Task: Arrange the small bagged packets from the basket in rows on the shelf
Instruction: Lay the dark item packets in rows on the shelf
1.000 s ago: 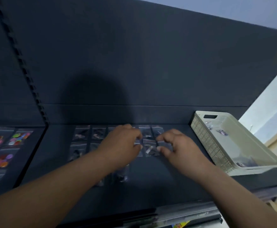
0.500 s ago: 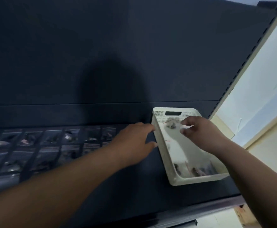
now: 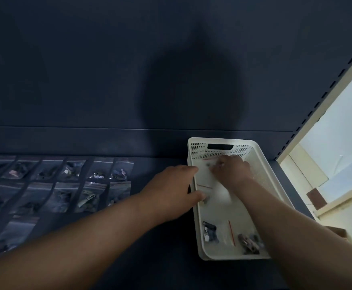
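Note:
A white perforated basket (image 3: 221, 257) stands on the dark shelf (image 3: 162, 260) at the right. Clear packets with red strips lie in it, two with dark parts near its front: one (image 3: 210, 233) on the left, another (image 3: 249, 243) on the right. My right hand (image 3: 231, 170) is inside the far end and pinches a clear packet (image 3: 208, 164) at its fingertips. My left hand (image 3: 171, 191) lies against the basket's left rim with fingers extended, thumb reaching inside beside another packet (image 3: 206, 198). Rows of laid-out packets (image 3: 66, 185) cover the shelf to the left.
The dark back panel (image 3: 129, 80) rises behind the shelf. A slotted upright (image 3: 325, 95) bounds the shelf on the right, with a pale wall and floor beyond it. Bare shelf surface lies between the packet rows and the basket.
Both hands left the packet rows and moved right to the basket. The right hand has gone deeper into its far end and closed on a packet; the left reached the rim.

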Motion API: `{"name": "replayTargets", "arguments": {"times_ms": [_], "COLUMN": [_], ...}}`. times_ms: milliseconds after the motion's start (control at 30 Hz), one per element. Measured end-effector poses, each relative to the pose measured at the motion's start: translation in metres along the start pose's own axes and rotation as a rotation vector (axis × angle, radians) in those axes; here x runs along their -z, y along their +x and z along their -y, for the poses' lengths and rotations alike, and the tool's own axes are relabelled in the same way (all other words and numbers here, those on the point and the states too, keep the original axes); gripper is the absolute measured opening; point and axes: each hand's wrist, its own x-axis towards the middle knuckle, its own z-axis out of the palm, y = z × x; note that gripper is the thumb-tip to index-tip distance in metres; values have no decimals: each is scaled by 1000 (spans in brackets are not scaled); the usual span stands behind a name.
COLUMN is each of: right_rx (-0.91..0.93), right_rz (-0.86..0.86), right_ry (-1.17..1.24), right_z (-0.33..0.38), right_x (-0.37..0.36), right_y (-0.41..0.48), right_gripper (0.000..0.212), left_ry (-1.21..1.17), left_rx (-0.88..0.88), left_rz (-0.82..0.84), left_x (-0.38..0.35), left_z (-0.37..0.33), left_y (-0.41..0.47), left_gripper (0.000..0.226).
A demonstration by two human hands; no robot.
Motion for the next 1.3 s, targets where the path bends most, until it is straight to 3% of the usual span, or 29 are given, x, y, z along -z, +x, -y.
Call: {"name": "replayTargets", "arguments": {"times_ms": [100,167,267,333,367,500,600,700,767,967,1067,1133,1300], "right_rx": [68,65,-22,-68,-66,104,205,210,206,331,385,400,375], "right_rz": [7,53,124,248,307,452,511,499,503,287,179,168,223], "right_ry": [81,191,736,1060,1112,1075,1072,1095,1115,998,871,848,853], "right_z": [-2,-4,4,20,29,61,89,115,130,188,215,230,257], "right_x": [1,10,34,53,61,76,75,67,56,15,-5,-14,-26], "right_y": [2,-1,-13,-28,-35,-62,-81,-96,-106,-139,-155,-166,-184], "right_gripper": [18,22,16,6,5,6,13,4,14,20,19,20,21], "left_ry": [-13,-42,-207,-459,-590,-903,-982,-1021,-1030,-1065,-1036,-1072,-1096], "left_rx": [-1,6,62,115,149,231,249,253,260,318,350,376,404], "left_rz": [-12,-7,-24,-110,-149,-163,-151,-162,-163,-223,-252,-239,-106], "left_x": [0,1,2,8,14,39,50,58,62,78,88,95,114], "left_z": [-1,1,4,4,3,5,15,35,52,106,136,155,182], "left_y": [2,2,4,4,3,-6,-21,-37,-49,-94,-116,-129,-154], "left_gripper": [54,57,52,29,21,37,25,19,16,11,22,28,17]}}
